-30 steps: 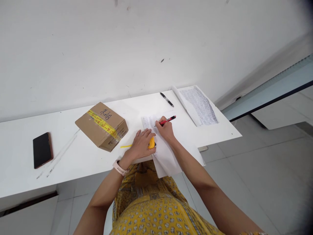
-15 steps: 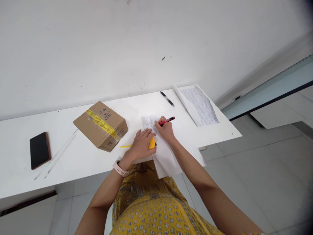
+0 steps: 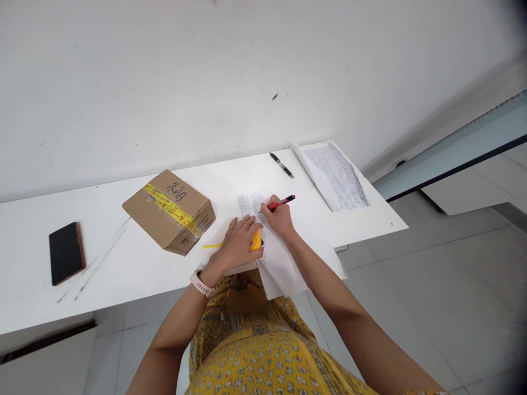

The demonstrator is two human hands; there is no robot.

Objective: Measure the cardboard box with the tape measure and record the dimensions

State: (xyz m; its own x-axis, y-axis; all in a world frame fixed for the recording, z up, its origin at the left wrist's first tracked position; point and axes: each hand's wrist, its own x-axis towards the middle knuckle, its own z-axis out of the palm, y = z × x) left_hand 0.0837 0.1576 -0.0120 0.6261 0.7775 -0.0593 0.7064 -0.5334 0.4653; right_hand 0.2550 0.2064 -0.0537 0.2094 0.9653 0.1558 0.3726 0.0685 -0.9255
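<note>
My right hand (image 3: 280, 217) pinches a red pen (image 3: 281, 203) with a black end. Its writing tip, hidden by the fingers, is close to rows of handwriting on a white sheet of paper (image 3: 284, 263). The sheet hangs over the table's front edge. My left hand (image 3: 241, 241) lies on the table beside the writing, thumb and forefinger around a yellow tape measure (image 3: 256, 240). A short length of yellow tape blade (image 3: 212, 246) sticks out to the left from under that hand. Left of it sits a taped cardboard box (image 3: 168, 211) with dark handwriting on top.
On the white table (image 3: 107, 197), a dark phone (image 3: 66, 253) lies far left. A black pen (image 3: 282, 165) lies toward the wall. Densely written papers (image 3: 337, 178) are at the right end. A glass panel (image 3: 453, 153) with a dark edge stands beyond that end.
Almost nothing differs. Both hands keep their places, with the red pen and the tape measure still held; the view has shifted very slightly.
</note>
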